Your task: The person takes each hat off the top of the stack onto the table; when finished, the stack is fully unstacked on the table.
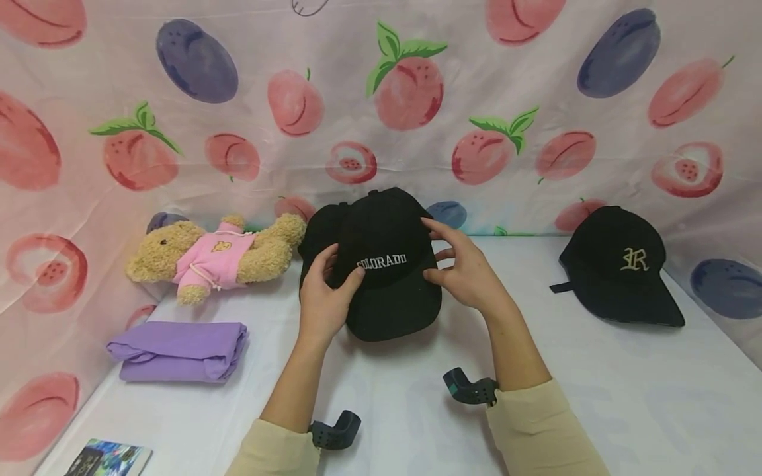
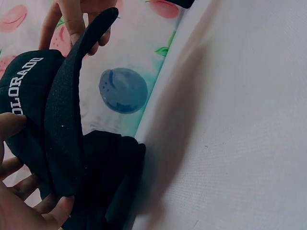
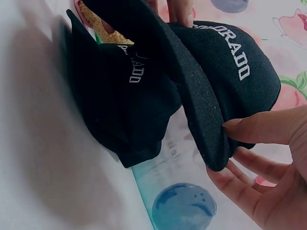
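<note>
While the left hand (image 1: pixel 326 297) and right hand (image 1: pixel 467 274) gripped a black cap (image 1: pixel 391 283) at its sides, another cap (image 1: pixel 318 231) sat just behind, to the left, on the counter (image 1: pixel 405 416).

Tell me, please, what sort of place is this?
Probably an indoor tabletop recording setup: fruit-printed sheeting hangs behind a white tabletop, and whoever holds the COLORADO cap wears dark wrist devices.

The black COLORADO cap (image 1: pixel 393 294) is matt woven cloth with thread-stitched white lettering (image 1: pixel 383 262); the gold-emblem cap (image 1: pixel 616 271) looks equally matt. The teddy bear (image 1: pixel 262 256) is rough, curly plush in a pink cloth top (image 1: pixel 205 258). The folded purple fabric (image 1: pixel 178 350) is smooth and matt, the fruit-print backdrop (image 1: pixel 345 46) faintly shiny.
</note>
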